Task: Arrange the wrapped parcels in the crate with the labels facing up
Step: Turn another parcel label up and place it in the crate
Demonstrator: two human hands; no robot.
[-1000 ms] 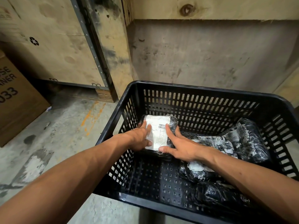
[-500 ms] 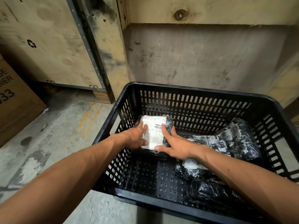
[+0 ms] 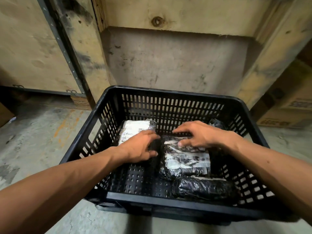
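A black slotted crate [image 3: 168,92] stands on the floor. A wrapped parcel [image 3: 133,128] lies in its back left corner with a white label facing up. A middle parcel [image 3: 187,162] in black wrap shows a torn white label on top. My left hand [image 3: 137,148] curls around this parcel's left edge, slightly blurred. My right hand [image 3: 201,135] lies over its far end, fingers spread and thumb on the label. A front parcel [image 3: 202,187] shows mostly black wrap. A fourth parcel [image 3: 217,124] peeks out at the back right.
The crate's front left floor [image 3: 135,179] is bare perforated plastic. Wooden crates and a plywood wall [image 3: 177,65] rise right behind. A cardboard box [image 3: 290,108] stands at the right. Concrete floor [image 3: 42,141] spreads to the left.
Both hands have left the labelled parcel in the back left corner and shifted right onto the middle parcel. The view has swung right and tilted slightly.
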